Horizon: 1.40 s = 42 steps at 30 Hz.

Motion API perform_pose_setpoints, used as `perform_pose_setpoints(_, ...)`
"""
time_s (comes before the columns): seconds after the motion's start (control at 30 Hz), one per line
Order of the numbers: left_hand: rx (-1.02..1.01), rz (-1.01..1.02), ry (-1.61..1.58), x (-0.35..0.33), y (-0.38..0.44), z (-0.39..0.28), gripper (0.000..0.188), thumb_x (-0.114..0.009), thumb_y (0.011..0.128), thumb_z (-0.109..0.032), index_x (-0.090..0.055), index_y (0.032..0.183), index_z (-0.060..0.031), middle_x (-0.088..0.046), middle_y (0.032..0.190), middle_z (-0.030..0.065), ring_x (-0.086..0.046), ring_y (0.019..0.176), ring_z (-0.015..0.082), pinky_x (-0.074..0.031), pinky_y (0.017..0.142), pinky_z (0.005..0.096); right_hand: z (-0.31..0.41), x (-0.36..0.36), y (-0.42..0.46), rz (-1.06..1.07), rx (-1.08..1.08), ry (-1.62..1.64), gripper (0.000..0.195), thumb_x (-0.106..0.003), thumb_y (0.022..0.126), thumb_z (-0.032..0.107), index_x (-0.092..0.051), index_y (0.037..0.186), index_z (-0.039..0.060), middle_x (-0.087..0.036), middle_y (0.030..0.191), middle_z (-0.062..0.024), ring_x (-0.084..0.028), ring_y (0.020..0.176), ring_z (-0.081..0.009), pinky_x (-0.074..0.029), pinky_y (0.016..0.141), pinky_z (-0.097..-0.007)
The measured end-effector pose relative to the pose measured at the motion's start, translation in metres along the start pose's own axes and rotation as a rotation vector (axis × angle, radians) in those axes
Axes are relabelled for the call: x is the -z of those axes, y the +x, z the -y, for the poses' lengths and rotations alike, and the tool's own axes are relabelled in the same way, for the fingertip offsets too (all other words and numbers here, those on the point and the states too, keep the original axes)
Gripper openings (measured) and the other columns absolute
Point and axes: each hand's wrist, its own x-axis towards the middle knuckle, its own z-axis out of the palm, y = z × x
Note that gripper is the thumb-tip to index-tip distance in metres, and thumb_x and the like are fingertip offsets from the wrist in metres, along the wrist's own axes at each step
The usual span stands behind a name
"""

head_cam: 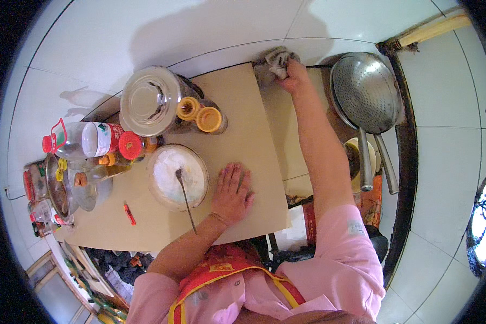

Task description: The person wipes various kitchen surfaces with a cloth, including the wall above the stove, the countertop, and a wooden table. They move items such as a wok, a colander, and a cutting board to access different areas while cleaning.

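Observation:
My right hand (295, 76) reaches to the back of the counter and grips a crumpled grey cloth (278, 61) by the tiled wall. My left hand (232, 196) lies flat, palm down, on a brown cardboard sheet (243, 146) that covers much of the counter. Just left of that hand is a round bowl of white powder (166, 166), with a thin-handled spoon (186, 198) in it. Behind the bowl are a lidded metal pot (150, 101) and two jars with orange lids (209, 119). A small red object (129, 214) lies on the cardboard at the left.
Two perforated metal strainers (364, 93) lean at the back right, handles towards me, over a bowl (368, 162). At the left stand a large plastic bottle (77, 139), a red-lidded jar (130, 145) and a metal basin (58, 186). A dark edge (407, 162) runs down the right.

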Motion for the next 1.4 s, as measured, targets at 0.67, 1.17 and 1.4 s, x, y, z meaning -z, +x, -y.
perform_pose_setpoints(0.67,-0.049,-0.112,0.026,0.003,-0.001,0.005,0.069,-0.066,0.091,-0.038,-0.048,0.146,0.0001,-0.043,0.152,0.0259,-0.035,0.146,0.0456,-0.025,0.123,0.0588,-0.044,-0.128,-0.071,0.395,0.694,-1.460,0.031,-0.071,0.087,0.012,-0.069,0.112,-0.0066,-0.075,0.100,-0.0151,-0.071,0.088,-0.0240,-0.056,0.079,-0.0376)
perform_pose_setpoints(1.17,-0.060,-0.182,-0.005,0.004,-0.007,0.001,0.061,-0.056,0.098,-0.037,-0.049,0.146,0.0005,-0.043,0.155,0.0250,-0.033,0.150,0.0402,-0.021,0.126,0.0564,0.007,-0.186,-0.107,0.627,0.725,-1.277,0.031,-0.068,0.087,0.020,-0.074,0.109,-0.0009,-0.076,0.093,-0.0175,-0.072,0.084,-0.0266,-0.054,0.077,-0.0402)
perform_pose_setpoints(1.4,-0.005,-0.136,-0.034,0.007,-0.010,0.001,0.062,-0.054,0.099,-0.038,-0.048,0.148,-0.0010,-0.039,0.158,0.0239,-0.031,0.151,0.0392,-0.018,0.127,0.0555,-0.032,-0.183,-0.082,0.434,1.118,-1.744,0.029,-0.067,0.085,0.020,-0.075,0.105,0.0008,-0.074,0.095,-0.0245,-0.070,0.091,-0.0438,-0.054,0.085,-0.0517)
